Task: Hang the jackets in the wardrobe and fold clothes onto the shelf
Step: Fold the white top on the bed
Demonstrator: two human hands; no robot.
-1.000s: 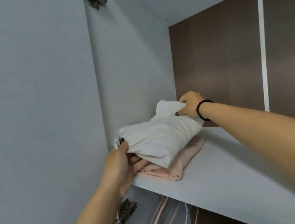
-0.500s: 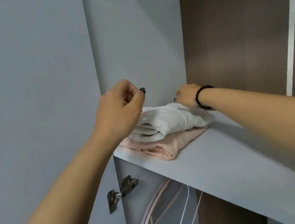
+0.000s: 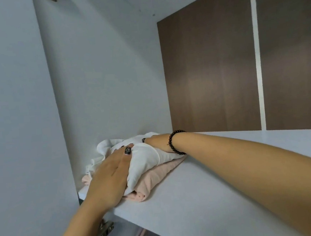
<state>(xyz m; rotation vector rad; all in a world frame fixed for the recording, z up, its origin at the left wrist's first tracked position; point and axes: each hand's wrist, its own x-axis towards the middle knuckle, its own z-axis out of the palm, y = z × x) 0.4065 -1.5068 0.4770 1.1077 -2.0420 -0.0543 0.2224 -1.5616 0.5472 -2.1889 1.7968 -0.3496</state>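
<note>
The folded white garment is sitting on top of the folded pink garment, and both are lying on the white shelf, at its left end against the wardrobe's side wall. The left hand is lying flat over the near end of the white garment, fingers straight and pressing down. The right hand is resting on the garment's far end, fingers out of sight, so I cannot tell their set. A black bead bracelet is circling that wrist. A metal hinge is showing just below the shelf's front edge.
</note>
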